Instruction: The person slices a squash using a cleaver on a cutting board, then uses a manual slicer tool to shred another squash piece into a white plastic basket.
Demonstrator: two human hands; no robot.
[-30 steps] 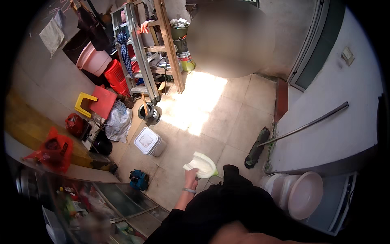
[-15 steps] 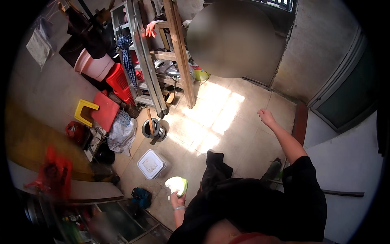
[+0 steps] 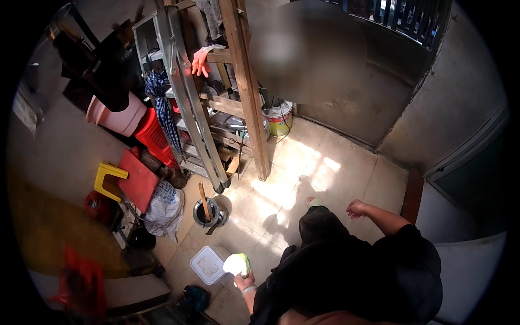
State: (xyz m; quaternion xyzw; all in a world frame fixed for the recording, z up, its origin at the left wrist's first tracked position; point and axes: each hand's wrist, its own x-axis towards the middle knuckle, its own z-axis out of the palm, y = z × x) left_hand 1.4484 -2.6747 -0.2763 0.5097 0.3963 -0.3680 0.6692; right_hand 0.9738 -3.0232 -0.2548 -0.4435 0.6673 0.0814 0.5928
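- Against the frame half a second earlier, the view has tipped a little further down and toward the person's body: the dark clothing fills more of the lower right, and the sunlit patch of floor (image 3: 303,179) sits nearer the middle.
- The right hand (image 3: 356,208) has dropped from being stretched out over the bright floor to hanging closer in, just beside the dark trouser leg; its fingers are curled loosely inward and nothing is in it.
- The left hand (image 3: 245,281) has stayed low at the person's left side, fingers closed around the pale green scoop (image 3: 237,264), a bracelet showing at the wrist.
- The scoop stands just above the left hand's knuckles, its pale hollow turned up toward the camera (its handle is hidden in the grip), and it is well apart from the right hand, with the person's leg between them.
- Just to the left of the scoop lies a white square lidded tub (image 3: 207,265) on the floor, near but not touching it.
- Further up the floor stands a small dark bucket (image 3: 207,212) with a wooden handle sticking out of it, at the foot of the metal ladder (image 3: 187,108) and the wooden post (image 3: 249,92).
- A paint pail (image 3: 279,118) sits behind the post; red and pink plastic tubs (image 3: 122,116) and a yellow stool (image 3: 108,180) crowd the left wall.
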